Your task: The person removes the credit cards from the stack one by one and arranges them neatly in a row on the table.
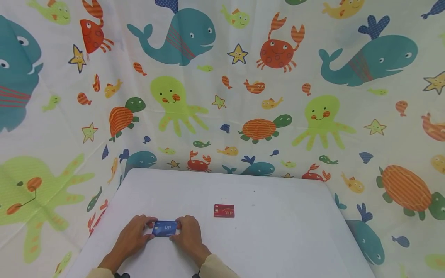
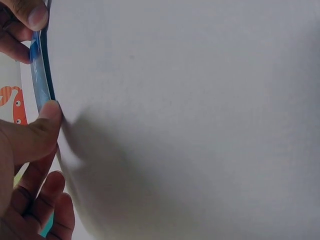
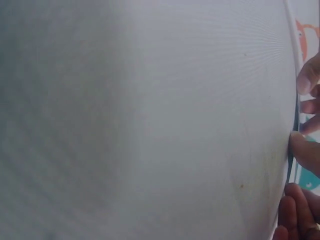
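Note:
A blue card (image 1: pixel 165 228) with "VIP" and a chip on its face is held between both hands, near the left front of the white table. My left hand (image 1: pixel 135 235) pinches its left end with thumb and fingers; my right hand (image 1: pixel 190 237) has its right end in the same way. In the left wrist view the card (image 2: pixel 41 75) appears nearly edge-on between the fingers. The right wrist view gives only a thin dark edge of it. Whether the card touches the tabletop, I cannot tell. A red "VIP" card (image 1: pixel 224 211) lies flat, farther back and to the right.
The white table (image 1: pixel 285 227) reaches back to a curtain (image 1: pixel 222 116) printed with whales, crabs, turtles and octopuses. That curtain also hangs along the left and right sides. A few small dark specks mark the tabletop.

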`<state>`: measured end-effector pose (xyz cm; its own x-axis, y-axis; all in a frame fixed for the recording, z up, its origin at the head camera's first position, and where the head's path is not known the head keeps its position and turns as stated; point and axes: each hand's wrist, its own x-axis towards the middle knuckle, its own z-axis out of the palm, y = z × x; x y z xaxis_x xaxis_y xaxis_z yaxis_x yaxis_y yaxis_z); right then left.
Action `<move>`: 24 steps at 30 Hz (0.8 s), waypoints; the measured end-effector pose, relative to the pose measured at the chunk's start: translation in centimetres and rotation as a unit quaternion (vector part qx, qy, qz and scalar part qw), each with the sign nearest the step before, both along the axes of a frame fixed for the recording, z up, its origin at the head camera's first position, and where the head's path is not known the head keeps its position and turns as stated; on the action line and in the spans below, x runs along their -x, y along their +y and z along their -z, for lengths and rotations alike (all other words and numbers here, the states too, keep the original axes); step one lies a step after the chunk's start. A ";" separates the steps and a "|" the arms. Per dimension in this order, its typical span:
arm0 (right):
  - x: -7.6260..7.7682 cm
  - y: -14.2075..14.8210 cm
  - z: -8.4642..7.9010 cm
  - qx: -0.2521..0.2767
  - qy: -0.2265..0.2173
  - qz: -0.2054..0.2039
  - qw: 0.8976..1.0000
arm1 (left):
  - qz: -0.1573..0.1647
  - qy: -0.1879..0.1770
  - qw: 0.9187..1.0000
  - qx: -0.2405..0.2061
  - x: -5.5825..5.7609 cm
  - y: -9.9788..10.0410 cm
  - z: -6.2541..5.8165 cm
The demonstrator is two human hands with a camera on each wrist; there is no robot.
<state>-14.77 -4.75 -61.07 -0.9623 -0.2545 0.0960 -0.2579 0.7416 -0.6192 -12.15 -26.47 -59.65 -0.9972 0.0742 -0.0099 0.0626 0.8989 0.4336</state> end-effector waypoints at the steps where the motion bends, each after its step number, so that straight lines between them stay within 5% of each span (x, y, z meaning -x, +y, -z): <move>1: 0.0 0.0 -0.1 -0.003 -0.002 0.001 1.000 | 0.000 0.000 1.000 0.000 0.0 0.0 0.0; 24: 0.0 -0.1 -0.5 -0.008 -0.028 0.009 1.000 | 0.026 -0.004 0.999 0.039 0.1 0.2 -0.6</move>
<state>-14.77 -4.84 -60.59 -0.9703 -0.2390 0.0381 -0.2104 0.7555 -0.6204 -12.24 -26.29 -59.07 -0.9918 0.1253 -0.0257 0.1075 0.9255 0.3633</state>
